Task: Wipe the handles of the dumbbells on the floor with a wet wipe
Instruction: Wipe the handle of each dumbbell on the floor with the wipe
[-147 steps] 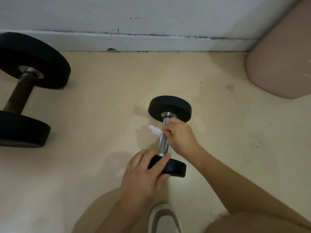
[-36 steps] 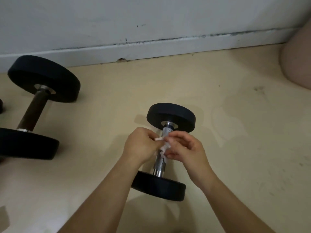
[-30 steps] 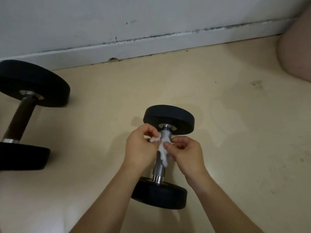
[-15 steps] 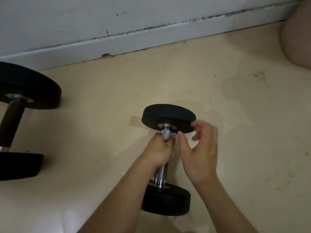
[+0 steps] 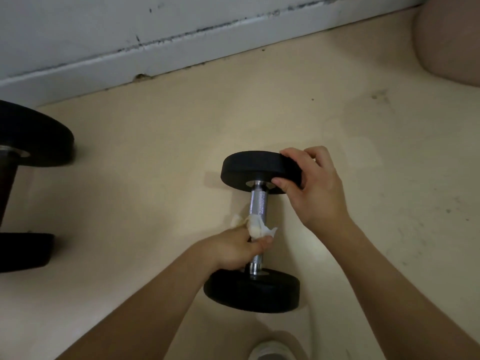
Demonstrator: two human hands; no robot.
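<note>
- Two hands work one small dumbbell [image 5: 255, 229], which lies mid-floor with its bar pointing toward the skirting board [image 5: 181, 48] at the floor's [image 5: 155, 152] far edge.
- Left hand [image 5: 233, 252] is curled round the lower part of the chrome handle [image 5: 258, 203], with the wet wipe [image 5: 257, 227] bunched under thumb and fingers. The wipe's ends stick out above the fist.
- Right hand [image 5: 314, 188] grips the far plate [image 5: 254, 167] by its right rim, thumb on the inner face and fingers over the top. It holds no wipe.
- Change: half a second ago the left fist sat high on the handle just under the far plate, and the right hand hung open beside it. Now the left has slid down toward the near plate [image 5: 252, 291] and the right has clamped on.
- Change: about five seconds ago the right hand had the wipe and the left steadied the near plate, so the roles have swapped.
- Meaning, as a judgement: this is a top-to-bottom stroke with the dumbbell braced against rolling. The upper handle shows bare and is probably wiped, and a short stretch near the bottom collar is left.
- One large dumbbell [image 5: 31, 141] lies at the floor's left edge, well apart, with no hand on it. Its dark handle likely still needs wiping.
- Shoe [image 5: 272, 350] tip shows at the near edge.
</note>
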